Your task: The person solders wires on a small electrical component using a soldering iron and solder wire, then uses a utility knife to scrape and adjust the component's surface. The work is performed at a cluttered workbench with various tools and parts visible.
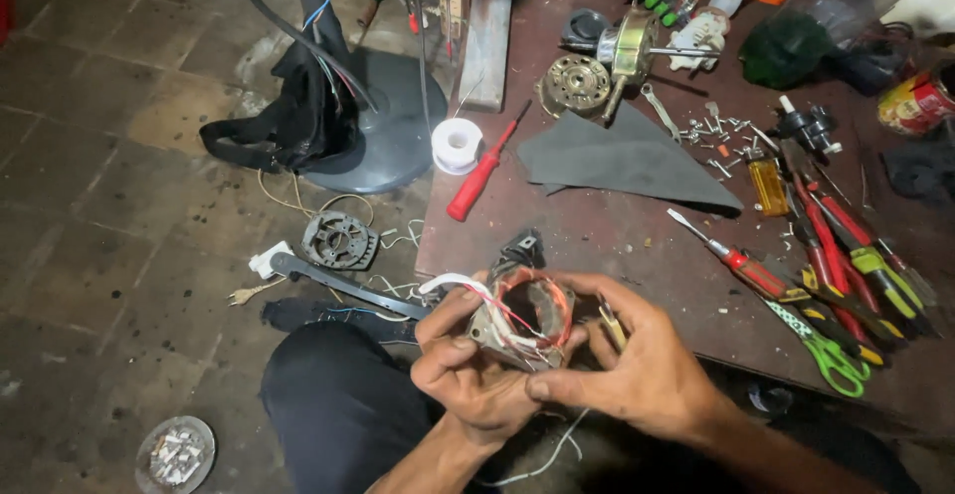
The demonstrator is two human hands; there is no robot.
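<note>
A small motor stator (525,317) with copper windings and white and red leads is held between both hands over my lap, near the front edge of the low brown table (597,235). My left hand (470,370) cups it from below and the left, thumb on its top edge. My right hand (622,365) grips its right side, thumb pressing the lower rim, fingers around the back. Thin white wires hang down from under the hands.
On the table lie a red screwdriver (479,174), a white tape roll (457,143), a grey cloth (617,156), motor parts (597,66), loose screws, pliers, green-handled scissors (831,355) and more screwdrivers. A fan base (383,126) and a motor cover (339,239) sit on the tiled floor.
</note>
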